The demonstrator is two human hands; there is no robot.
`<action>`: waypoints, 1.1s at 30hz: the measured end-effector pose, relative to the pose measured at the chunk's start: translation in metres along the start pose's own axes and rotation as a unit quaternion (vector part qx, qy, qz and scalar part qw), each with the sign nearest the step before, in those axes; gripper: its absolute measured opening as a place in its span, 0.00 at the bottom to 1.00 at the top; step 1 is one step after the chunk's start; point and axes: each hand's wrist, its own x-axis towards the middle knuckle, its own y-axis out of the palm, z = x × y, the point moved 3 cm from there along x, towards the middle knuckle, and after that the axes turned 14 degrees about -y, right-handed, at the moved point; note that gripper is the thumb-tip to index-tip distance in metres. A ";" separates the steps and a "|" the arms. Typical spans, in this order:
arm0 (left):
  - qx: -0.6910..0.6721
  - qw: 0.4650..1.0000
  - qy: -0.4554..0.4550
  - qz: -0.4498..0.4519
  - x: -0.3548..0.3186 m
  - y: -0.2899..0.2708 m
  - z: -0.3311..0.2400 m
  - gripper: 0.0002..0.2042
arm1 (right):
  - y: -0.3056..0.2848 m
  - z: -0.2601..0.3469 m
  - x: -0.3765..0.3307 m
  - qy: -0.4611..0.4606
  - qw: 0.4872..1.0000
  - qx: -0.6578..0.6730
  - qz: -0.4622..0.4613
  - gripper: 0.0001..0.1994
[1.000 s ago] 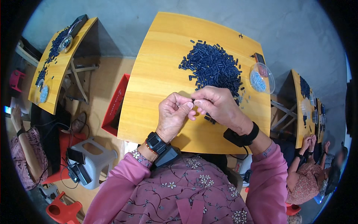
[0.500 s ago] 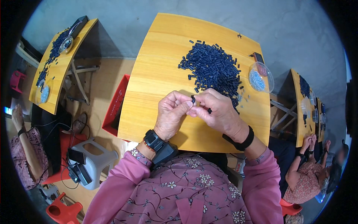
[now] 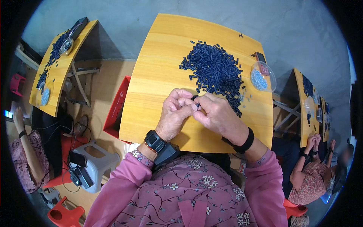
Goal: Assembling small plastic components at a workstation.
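Note:
Just in front of the dark pile, my left hand (image 3: 171, 118) and my right hand (image 3: 223, 116) meet over the yellow wooden table (image 3: 151, 79). Both are closed, thumbs and forefingers pinching together at a small black plastic piece (image 3: 194, 97). Fingers cover most of it, so its exact shape is hard to see. Beyond my fingertips lies a heap of short black tubular plastic pieces (image 3: 213, 68). To its right stands a round clear dish (image 3: 273, 86) with tiny pale blue pieces (image 3: 259, 80) in it. A few tiny pale bits (image 3: 245, 95) are scattered beside the heap.
A red and black calculator-like device (image 3: 261, 58) lies behind the dish. Left of the table is a red box (image 3: 115, 109), with a grey stool (image 3: 102, 164) nearer me. Other people sit at tables with similar heaps on the left (image 3: 58, 77) and right (image 3: 305, 109).
My fingertips have shifted around the black piece, and my right hand has curled closer over it. A dark piece visible under my right fingers earlier is now out of sight.

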 end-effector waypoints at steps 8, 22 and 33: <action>0.097 0.995 -0.035 -0.006 0.000 -0.008 0.005 0.02 | 0.001 0.001 -0.002 -0.009 0.999 -0.020 -0.036 0.13; 0.166 0.985 -0.032 -0.031 0.000 -0.012 0.008 0.02 | -0.001 -0.001 0.000 -0.052 0.990 -0.099 0.085 0.08; 0.181 0.983 -0.033 -0.017 0.000 -0.010 0.010 0.02 | 0.000 0.002 -0.006 -0.080 0.976 -0.150 0.135 0.07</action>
